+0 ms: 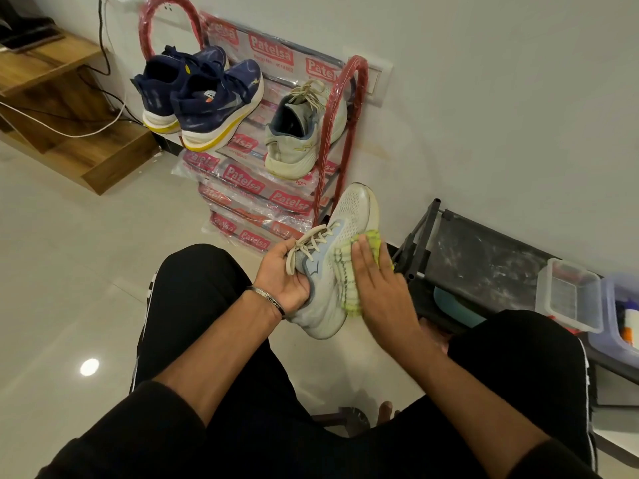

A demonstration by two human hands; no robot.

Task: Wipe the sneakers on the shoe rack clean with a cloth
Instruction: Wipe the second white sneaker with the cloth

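A pale sneaker (340, 257) is gripped at the collar by the left hand (285, 274), held off the shoe rack (337, 133). A yellow cloth (359, 267) is pressed flat against its side by the right hand (380, 288), fingers straight. Wiping is under way; the toe should probably be covered next.

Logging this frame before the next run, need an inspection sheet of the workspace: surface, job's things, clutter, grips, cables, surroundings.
Surface: glossy pale tiled floor, a light reflection on it.
Job's things: white sneaker held over the lap; yellow-green cloth pressed on its side; its mate and the navy pair sit on the red shoe rack, still in printed plastic wrap.
Clutter: clear plastic boxes on a low black rack.
Grips: left hand grips the sneaker at its collar; right hand lies flat on the cloth.
Cables: black and white cables run across the wooden unit.
Surroundings: plain white wall.
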